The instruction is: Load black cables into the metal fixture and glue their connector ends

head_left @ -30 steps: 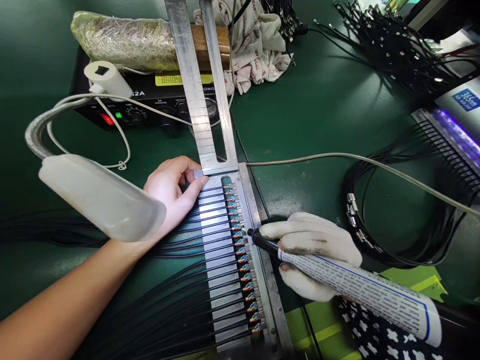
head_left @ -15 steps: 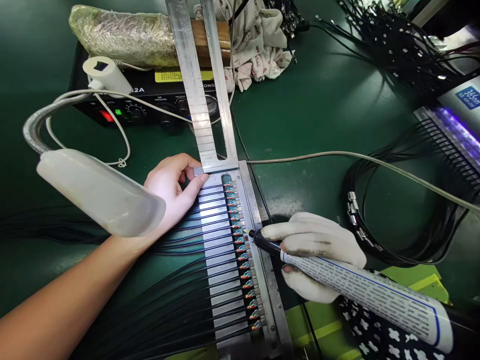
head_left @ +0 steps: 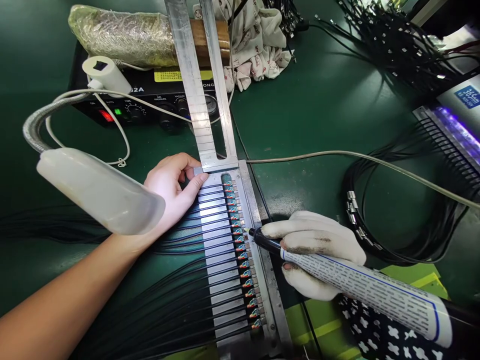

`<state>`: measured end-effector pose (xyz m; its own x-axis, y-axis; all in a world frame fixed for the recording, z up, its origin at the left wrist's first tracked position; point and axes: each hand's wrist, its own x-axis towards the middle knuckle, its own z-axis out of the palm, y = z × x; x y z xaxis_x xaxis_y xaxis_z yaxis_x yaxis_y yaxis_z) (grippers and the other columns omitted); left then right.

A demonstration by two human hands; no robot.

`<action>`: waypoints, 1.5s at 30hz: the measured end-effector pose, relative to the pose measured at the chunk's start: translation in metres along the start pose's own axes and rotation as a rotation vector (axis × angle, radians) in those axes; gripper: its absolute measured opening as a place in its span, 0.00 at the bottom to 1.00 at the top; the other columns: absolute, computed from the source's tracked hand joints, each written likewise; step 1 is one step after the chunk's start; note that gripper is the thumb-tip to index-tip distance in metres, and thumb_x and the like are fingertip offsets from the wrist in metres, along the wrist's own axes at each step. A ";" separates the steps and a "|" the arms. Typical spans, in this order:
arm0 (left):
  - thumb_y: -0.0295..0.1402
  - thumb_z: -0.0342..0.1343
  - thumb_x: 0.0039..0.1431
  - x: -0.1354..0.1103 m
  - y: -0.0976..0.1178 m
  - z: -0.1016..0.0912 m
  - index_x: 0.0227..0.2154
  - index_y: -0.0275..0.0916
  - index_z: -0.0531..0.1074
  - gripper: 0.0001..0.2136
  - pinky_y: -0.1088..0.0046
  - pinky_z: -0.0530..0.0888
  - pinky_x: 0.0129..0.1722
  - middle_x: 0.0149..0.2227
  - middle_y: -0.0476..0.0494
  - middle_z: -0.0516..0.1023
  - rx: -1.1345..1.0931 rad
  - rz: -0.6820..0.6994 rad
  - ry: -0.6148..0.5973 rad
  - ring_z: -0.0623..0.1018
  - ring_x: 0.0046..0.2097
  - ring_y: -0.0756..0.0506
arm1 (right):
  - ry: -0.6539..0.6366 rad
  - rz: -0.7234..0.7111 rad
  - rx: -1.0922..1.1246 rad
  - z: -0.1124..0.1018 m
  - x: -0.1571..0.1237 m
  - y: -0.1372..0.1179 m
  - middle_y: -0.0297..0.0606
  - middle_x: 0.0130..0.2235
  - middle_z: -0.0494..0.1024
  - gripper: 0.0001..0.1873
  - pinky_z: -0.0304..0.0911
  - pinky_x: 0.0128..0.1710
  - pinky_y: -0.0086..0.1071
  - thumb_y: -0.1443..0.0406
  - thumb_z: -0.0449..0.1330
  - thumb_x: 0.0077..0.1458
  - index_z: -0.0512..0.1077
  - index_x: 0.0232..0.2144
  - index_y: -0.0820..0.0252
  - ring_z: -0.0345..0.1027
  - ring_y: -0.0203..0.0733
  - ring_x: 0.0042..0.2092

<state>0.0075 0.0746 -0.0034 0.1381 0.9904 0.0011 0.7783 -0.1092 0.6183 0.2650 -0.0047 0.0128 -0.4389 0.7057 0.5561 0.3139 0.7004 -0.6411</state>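
Note:
My bare left hand point(head_left: 174, 185) grips the upper left end of a metal jig point(head_left: 221, 295), thumb on top and fingers curled at its edge. Across the jig lie several black cables point(head_left: 217, 232), side by side, their stripped coloured wires meeting small metal connectors point(head_left: 245, 274). In a white glove with bare fingertips, my right hand point(head_left: 318, 245) is closed around a labelled glue syringe point(head_left: 360, 285) with a black front end. Its fine yellowish tip is at one connector around the middle of the row; whether it touches cannot be told.
A lamp point(head_left: 101, 192) on a flexible neck hangs over my left wrist. Behind the jig stand a slotted metal bar point(head_left: 195, 100) and a black dispenser unit point(head_left: 146, 107) bearing a wrapped roll point(head_left: 123, 37). Coiled cables point(head_left: 350, 220) and a glowing UV lamp point(head_left: 461, 125) are on the right.

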 end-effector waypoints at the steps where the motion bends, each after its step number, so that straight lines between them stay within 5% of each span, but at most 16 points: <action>1: 0.39 0.54 0.59 0.000 0.000 0.000 0.33 0.41 0.69 0.07 0.69 0.65 0.35 0.31 0.51 0.69 -0.001 0.001 -0.001 0.69 0.34 0.47 | -0.004 -0.001 -0.003 0.000 0.000 0.000 0.40 0.34 0.84 0.03 0.68 0.27 0.33 0.70 0.59 0.53 0.69 0.32 0.57 0.79 0.41 0.34; 45: 0.39 0.54 0.59 0.001 -0.005 0.004 0.33 0.41 0.70 0.07 0.71 0.64 0.36 0.30 0.51 0.69 0.006 0.044 0.028 0.69 0.34 0.48 | -0.002 0.041 -0.018 0.001 0.001 -0.002 0.44 0.33 0.84 0.03 0.67 0.28 0.32 0.71 0.58 0.53 0.69 0.29 0.59 0.79 0.40 0.33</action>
<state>0.0061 0.0757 -0.0097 0.1552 0.9866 0.0501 0.7753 -0.1530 0.6128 0.2633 -0.0060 0.0142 -0.4270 0.7336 0.5286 0.3470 0.6728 -0.6533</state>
